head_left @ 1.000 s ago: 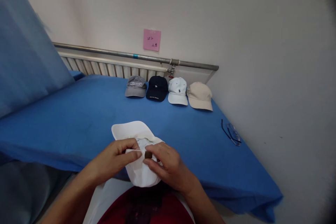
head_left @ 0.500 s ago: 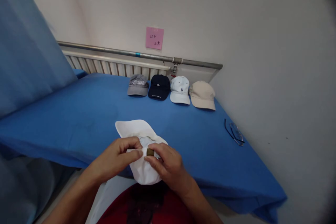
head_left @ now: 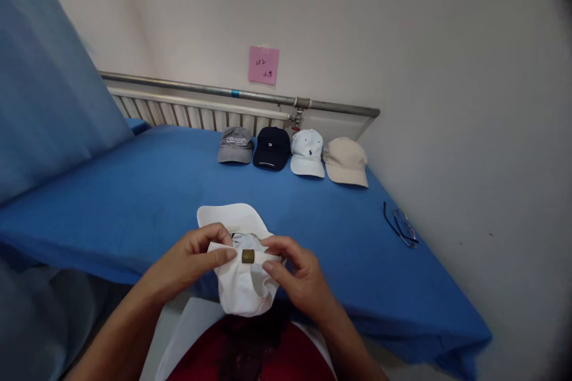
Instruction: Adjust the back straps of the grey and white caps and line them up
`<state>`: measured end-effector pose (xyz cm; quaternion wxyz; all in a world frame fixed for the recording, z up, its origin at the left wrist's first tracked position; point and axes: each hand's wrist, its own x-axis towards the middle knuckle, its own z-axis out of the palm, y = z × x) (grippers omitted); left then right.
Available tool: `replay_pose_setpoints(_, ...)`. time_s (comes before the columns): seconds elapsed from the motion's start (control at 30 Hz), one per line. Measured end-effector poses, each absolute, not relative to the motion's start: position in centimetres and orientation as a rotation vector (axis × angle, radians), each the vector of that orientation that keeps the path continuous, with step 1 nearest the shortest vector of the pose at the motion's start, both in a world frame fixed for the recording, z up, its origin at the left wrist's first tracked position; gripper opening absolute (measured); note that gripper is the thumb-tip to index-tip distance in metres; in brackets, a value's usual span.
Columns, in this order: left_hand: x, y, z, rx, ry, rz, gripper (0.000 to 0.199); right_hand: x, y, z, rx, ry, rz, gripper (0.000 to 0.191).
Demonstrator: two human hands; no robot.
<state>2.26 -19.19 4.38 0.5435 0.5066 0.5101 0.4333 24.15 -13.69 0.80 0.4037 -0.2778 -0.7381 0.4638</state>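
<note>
While both hands work at the near edge of the blue-covered counter (head_left: 134, 202), a white cap (head_left: 243, 292) is held upside down between them, its brim pointing away and resting on the blue cloth. The left hand (head_left: 190, 262) pinches the left part of the cap's back strap (head_left: 218, 248) between thumb and forefinger; the right hand (head_left: 297, 277) pinches the strap's right part the same way. A small brass buckle (head_left: 248, 256) sits on the strap between the two sets of fingertips. At the far edge four caps lie in a row: grey cap (head_left: 235, 145), navy cap (head_left: 271, 148), light cap (head_left: 308, 153), beige cap (head_left: 345, 161). Folded glasses (head_left: 401, 224) lie near the right wall.
</note>
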Motion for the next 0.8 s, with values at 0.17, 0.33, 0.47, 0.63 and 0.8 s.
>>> replay_pose_setpoints(0.17,1.4,-19.0,4.2,1.201,1.179,0.933,0.024,24.1,-13.5,1.0,-0.687,-1.727,1.322,0.021)
replay_pose_setpoints(0.33,1.6,-19.1,5.6,1.320,1.059,0.659,0.019,23.7,-13.5,2.1,-0.626,-1.748,1.289,0.014)
replay_pose_setpoints(0.47,1.3,-19.7,7.2,1.171,0.957,0.863,0.021,24.3,-13.1,2.5,-0.589,-1.717,1.272,0.017)
replay_pose_setpoints(0.63,1.4,-19.7,8.6,1.028,0.855,1.092,0.031,25.0,-13.0,2.9,-0.459,-1.534,1.615,0.027)
replay_pose_setpoints(0.8,1.1,-19.6,8.7,1.045,0.880,1.072,0.033,25.2,-13.8,3.7,-0.428,-1.245,1.841,0.022)
